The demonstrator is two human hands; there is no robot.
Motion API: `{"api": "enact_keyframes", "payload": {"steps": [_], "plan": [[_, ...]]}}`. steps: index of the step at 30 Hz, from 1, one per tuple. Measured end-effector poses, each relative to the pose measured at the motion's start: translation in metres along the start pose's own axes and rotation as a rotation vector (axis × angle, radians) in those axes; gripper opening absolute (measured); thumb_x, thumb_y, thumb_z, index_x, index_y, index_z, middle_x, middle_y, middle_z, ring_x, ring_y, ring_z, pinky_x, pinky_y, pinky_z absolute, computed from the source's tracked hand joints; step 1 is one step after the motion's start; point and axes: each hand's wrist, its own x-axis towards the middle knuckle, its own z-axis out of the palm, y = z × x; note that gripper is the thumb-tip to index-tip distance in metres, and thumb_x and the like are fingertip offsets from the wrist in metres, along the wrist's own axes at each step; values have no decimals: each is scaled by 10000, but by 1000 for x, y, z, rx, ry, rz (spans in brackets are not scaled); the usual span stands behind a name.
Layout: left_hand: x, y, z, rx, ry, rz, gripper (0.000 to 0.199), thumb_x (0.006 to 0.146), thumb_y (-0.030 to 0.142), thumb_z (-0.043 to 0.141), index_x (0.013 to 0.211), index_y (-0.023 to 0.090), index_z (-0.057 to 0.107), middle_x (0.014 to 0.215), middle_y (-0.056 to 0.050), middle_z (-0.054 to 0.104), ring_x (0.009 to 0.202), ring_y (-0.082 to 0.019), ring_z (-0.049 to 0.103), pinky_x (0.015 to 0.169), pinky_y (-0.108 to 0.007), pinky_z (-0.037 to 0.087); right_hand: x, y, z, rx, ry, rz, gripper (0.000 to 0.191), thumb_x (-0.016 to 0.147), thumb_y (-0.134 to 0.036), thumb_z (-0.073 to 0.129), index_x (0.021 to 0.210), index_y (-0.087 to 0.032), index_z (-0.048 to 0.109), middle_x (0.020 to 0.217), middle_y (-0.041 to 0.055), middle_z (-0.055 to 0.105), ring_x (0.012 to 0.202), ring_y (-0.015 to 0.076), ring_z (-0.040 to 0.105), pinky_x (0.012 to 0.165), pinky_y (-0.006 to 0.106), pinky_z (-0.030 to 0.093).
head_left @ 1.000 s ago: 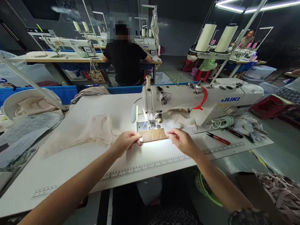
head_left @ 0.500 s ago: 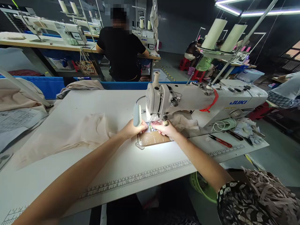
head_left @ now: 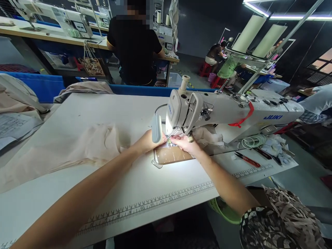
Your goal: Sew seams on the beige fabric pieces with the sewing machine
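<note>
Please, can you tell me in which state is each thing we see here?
Sewing machine: running or stopped, cannot tell
Left hand: at the machine's head, fingers partly hidden
Right hand: close to the left one
Brown plate: lying flat
Pale fabric: rumpled
Green cord: coiled
Red ribbon: attached to the machine
Red snips: lying down
Ceiling lights: lit

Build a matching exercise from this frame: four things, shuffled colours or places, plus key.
1. Brown panel
2. Red ribbon
3. Coiled cord
4. Ruler scale

A. along the near edge of the table
B. pale green
C. just on the near side of the right hand
D. on the sewing machine

Pairs: 1-C, 2-D, 3-B, 4-A
</note>
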Motion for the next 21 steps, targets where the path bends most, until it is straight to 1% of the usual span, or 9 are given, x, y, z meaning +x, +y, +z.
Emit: {"api": "enact_keyframes", "payload": {"steps": [2, 4, 6, 8, 11, 15, 18, 21], "plan": [[0, 6, 1, 8, -3, -5, 178, 796, 310, 618, 671, 189, 582, 563, 21, 479, 542, -124, 373, 499, -286, 265, -2, -3, 0, 6, -3, 0, 271, 830, -402, 724, 841, -139, 662, 628, -31, 569, 499, 71, 385, 470, 242, 269], [0, 12, 1, 25, -15, -12, 204, 788, 311, 621, 628, 199, 562, 547, 16, 463, 524, -130, 356, 493, -299, 240, -5, -6, -1, 10, -3, 6, 273, 832, -408, 720, 812, -146, 650, 580, -44, 523, 497, 72, 375, 469, 239, 257], [0, 17, 2, 54, -18, -31, 211, 787, 308, 617, 613, 205, 554, 547, 9, 466, 523, -139, 363, 496, -309, 240, -6, -8, -1, 20, 5, 11, 273, 825, -405, 724, 755, -162, 623, 533, -60, 466, 488, 72, 362, 462, 232, 243], [-1, 20, 2, 82, -10, -51, 201, 789, 304, 609, 622, 202, 561, 552, 7, 469, 532, -144, 368, 503, -310, 244, -6, -9, -1, 29, 11, 15, 284, 813, -400, 730, 707, -177, 592, 520, -67, 444, 480, 70, 353, 453, 226, 236], [-3, 23, 1, 88, -5, -63, 198, 800, 326, 594, 655, 192, 579, 565, 4, 486, 557, -143, 380, 514, -299, 260, -6, -10, -1, 39, 8, 18, 266, 802, -391, 731, 718, -181, 590, 563, -65, 485, 472, 61, 351, 443, 222, 240], [-5, 25, 0, 75, -9, -65, 266, 800, 414, 577, 666, 184, 577, 584, -2, 495, 576, -140, 376, 523, -291, 267, -6, -9, -1, 47, 10, 21, 234, 790, -381, 722, 769, -173, 617, 595, -60, 523, 461, 56, 354, 433, 221, 253], [-3, 24, -1, 68, -8, -74, 303, 748, 475, 611, 675, 183, 571, 603, -6, 507, 599, -146, 390, 542, -289, 279, -5, -6, -1, 49, 10, 22, 262, 774, -419, 714, 802, -166, 654, 594, -58, 534, 443, 52, 337, 423, 221, 253], [0, 22, -2, 59, -5, -110, 312, 679, 486, 650, 679, 184, 571, 631, -13, 530, 621, -159, 416, 555, -291, 296, -2, -2, 0, 51, 24, 26, 314, 722, -471, 735, 778, -172, 656, 581, -53, 535, 418, 51, 312, 401, 228, 237]]}}
